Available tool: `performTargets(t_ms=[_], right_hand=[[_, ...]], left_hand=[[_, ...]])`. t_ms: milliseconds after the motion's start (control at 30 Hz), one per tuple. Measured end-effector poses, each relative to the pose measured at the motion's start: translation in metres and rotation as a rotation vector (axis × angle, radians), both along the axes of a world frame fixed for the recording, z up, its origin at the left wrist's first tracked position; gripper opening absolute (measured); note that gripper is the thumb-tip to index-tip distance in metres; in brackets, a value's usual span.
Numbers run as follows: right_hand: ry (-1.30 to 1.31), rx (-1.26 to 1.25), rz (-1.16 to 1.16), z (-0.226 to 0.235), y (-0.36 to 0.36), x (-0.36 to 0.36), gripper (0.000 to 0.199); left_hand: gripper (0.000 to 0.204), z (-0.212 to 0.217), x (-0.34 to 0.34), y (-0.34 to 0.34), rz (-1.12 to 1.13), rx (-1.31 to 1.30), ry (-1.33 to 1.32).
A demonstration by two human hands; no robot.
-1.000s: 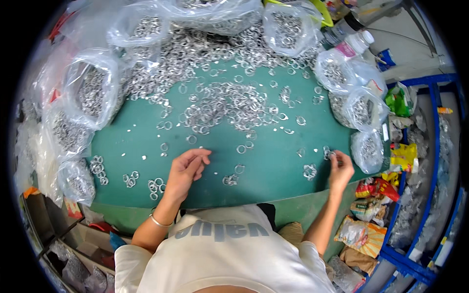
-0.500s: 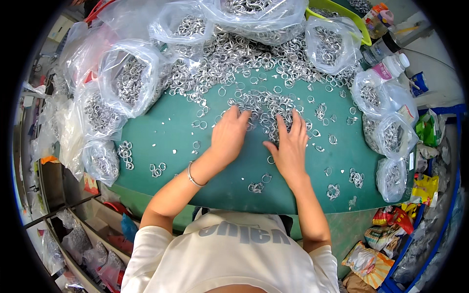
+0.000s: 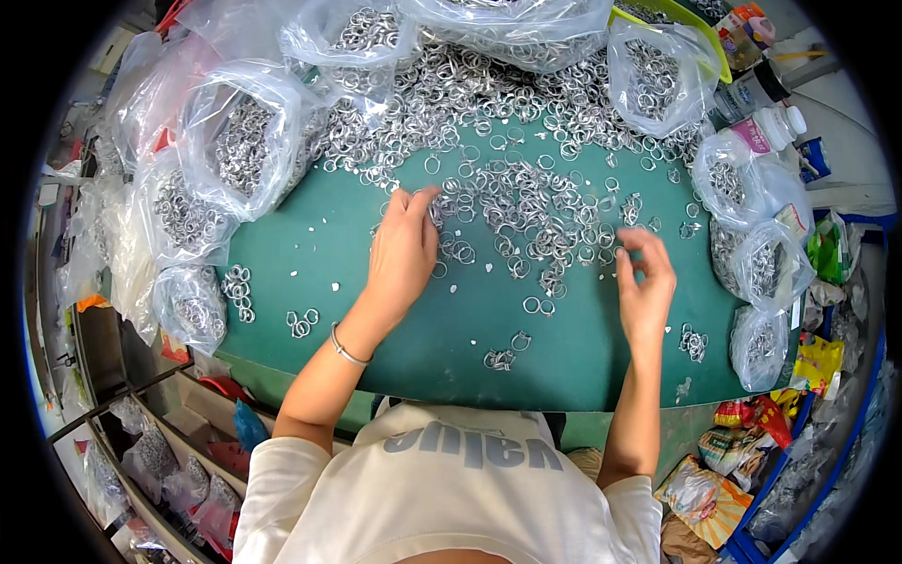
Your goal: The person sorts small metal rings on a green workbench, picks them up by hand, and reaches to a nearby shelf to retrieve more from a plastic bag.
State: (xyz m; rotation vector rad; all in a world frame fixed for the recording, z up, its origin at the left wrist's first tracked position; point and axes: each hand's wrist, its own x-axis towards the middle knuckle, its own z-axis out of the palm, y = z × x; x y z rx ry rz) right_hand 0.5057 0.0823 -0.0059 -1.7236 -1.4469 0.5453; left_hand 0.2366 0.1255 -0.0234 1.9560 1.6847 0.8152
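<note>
Many silver-coloured metal rings [image 3: 536, 211] lie in a loose spread on the green tabletop. My left hand [image 3: 404, 249], with a bangle on its wrist, is at the left side of this spread. Its fingers are bent and a little apart, the tips touching or close above a few rings; the thumb side is partly hidden. To the right of the spread, my right hand [image 3: 648, 287] is held with curled fingers and a gap between thumb and forefinger. Nothing shows in that gap. Below the spread sits a small cluster of rings [image 3: 500, 359].
A large heap of rings [image 3: 451, 99] covers the far side of the table. Clear plastic bags of rings stand at left [image 3: 246, 150], far right [image 3: 653, 85] and right [image 3: 759, 348]. A white-capped bottle [image 3: 766, 130] stands beyond the right-hand bags. Small ring groups [image 3: 303, 323] lie at left.
My hands have moved apart, the left one leftward and the right one rightward off the rings. The pile between them is now flatter and more spread out.
</note>
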Motion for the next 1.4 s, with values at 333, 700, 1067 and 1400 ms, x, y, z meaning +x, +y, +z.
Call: performTargets(t_ms=[333,700,1067,1400], right_hand=[[-0.291,-0.045,0.337,-0.014,-0.063,-0.033,0.024],[-0.216,-0.069,0.363,-0.012,-0.087,-0.048,0.021],[-0.077,-0.089,0.368,-0.014,-0.081,-0.059,0.018],[-0.092,-0.077,0.371,-0.024,-0.078,-0.052,0.011]], left_hand=[[0.031,0.008,0.047,-0.067,-0.471,-0.194,-0.054],[0.013,-0.004,0.036,-0.066,-0.288,-0.159,-0.296],[0.012,0.009,-0.029,-0.094,-0.038,-0.532,-0.56],[0.008,0.002,-0.177,-0.135,0.667,-0.058,-0.102]])
